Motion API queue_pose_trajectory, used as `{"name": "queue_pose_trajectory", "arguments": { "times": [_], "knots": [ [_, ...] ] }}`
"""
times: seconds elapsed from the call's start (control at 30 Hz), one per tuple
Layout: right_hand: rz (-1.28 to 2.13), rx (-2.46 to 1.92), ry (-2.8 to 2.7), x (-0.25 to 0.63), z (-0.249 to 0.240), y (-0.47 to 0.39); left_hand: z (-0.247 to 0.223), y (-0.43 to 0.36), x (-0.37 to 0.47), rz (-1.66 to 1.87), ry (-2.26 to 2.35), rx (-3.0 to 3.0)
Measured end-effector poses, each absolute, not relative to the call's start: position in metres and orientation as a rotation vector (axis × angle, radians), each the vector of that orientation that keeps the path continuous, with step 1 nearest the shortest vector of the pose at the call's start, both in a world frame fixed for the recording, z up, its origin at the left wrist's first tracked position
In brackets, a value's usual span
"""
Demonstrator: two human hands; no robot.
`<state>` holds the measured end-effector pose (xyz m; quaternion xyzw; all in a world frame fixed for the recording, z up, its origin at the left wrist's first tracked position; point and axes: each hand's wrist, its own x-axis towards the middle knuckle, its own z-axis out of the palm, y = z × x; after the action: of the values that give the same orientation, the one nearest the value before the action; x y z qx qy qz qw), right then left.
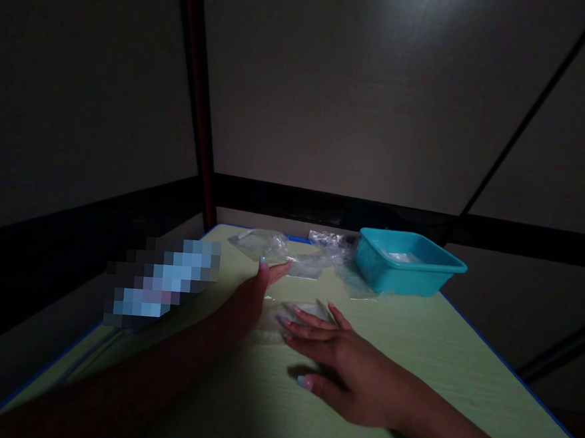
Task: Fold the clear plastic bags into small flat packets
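On the pale green table lies a clear plastic bag (272, 323), flat and see-through. My right hand (336, 355) rests over its right part, palm down with the fingers spread. Just beyond the bag's left side is my left hand (264, 282), turned on edge, thumb raised and fingers stretched to the right. Those fingertips are close to a second flat clear bag (306, 268); whether they touch it I cannot tell. Behind the left hand sits a crumpled clear plastic bag (258, 243). Neither hand visibly grips anything.
A turquoise plastic basket (403, 278) stands at the table's back right, with some clear plastic inside. More crumpled plastic (327, 238) lies left of it. A blurred-out bluish object (165, 280) is at the left edge. Dark panelled walls stand behind the table (442, 376).
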<state>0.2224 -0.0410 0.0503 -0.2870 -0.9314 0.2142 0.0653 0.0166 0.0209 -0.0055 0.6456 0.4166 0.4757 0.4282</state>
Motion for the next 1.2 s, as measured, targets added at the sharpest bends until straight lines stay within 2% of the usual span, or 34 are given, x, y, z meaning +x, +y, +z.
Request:
{"name": "queue_pose_trajectory", "arguments": {
  "times": [0.57, 0.77, 1.2],
  "knots": [
    [0.637, -0.865, -2.817, 0.221, 0.043, -0.039, -0.011, 0.023, 0.019, 1.081, 1.091, 1.628],
    [0.619, -0.834, -2.833, 0.218, 0.041, -0.039, -0.009, 0.024, 0.016, 1.197, 1.168, 1.624],
    [0.633, -0.784, -2.828, 0.219, 0.041, -0.042, -0.001, 0.023, 0.017, 1.206, 1.286, 1.563]
  ]
}}
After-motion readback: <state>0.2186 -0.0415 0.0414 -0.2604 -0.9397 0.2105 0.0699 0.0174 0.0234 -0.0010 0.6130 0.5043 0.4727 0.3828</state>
